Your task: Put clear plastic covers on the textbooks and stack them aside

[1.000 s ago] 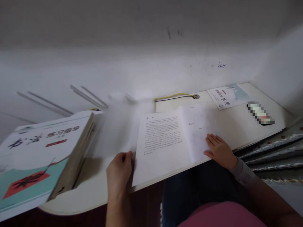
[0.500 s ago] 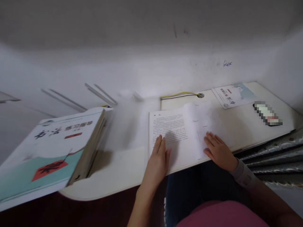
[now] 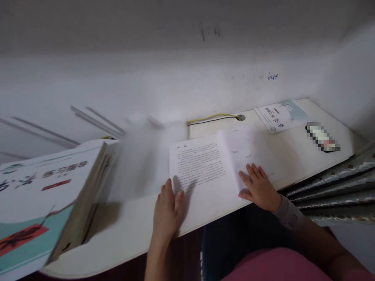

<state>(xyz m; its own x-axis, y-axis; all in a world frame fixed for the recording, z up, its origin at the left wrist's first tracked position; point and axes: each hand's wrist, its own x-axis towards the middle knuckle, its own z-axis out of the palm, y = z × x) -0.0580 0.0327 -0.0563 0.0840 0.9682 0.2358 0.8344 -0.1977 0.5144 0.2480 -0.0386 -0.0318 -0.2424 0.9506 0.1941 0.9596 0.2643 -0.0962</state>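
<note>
Your right hand (image 3: 259, 188) lies open and flat on the open book (image 3: 199, 168); your left hand (image 3: 168, 210), also open, grips nothing. The book sits near the front edge of the tabletop (image 3: 123, 240), so a careless push could slide it off.

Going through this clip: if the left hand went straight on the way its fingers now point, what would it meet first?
Probably the printed left page of the open book, just beyond the fingertips of the left hand. The hand's shadow falls on that page, but depth is unclear, so the gap is hard to judge.

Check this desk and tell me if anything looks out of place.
The thick white-and-teal book looks out of place: it sits tilted and appears to jut past the left end of the desk. A blue ink scribble also marks the white wall.
</note>
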